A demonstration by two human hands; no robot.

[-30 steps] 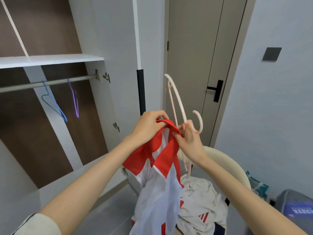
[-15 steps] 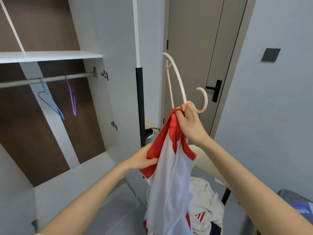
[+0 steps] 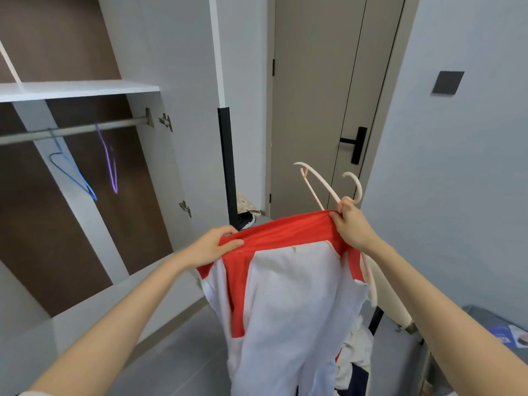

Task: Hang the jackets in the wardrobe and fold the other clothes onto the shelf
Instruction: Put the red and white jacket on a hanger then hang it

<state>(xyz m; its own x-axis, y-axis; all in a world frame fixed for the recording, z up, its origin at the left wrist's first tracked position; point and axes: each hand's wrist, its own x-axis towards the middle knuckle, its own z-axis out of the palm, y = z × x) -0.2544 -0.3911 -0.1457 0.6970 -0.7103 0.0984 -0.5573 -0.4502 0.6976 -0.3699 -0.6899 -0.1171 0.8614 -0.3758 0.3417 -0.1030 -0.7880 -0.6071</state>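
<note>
red jacket (image 3: 288, 295) now spread wide, hanger (image 3: 323, 181) lowered

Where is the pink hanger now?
The pink hanger is right of centre in the head view, gripped by the right hand together with the red collar of the jacket, before the beige door.

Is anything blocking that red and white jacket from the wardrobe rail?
Nothing visible blocks the jacket. The wardrobe is open; the rail carries a blue hanger and a purple hanger, with bare rail to their right.
</note>
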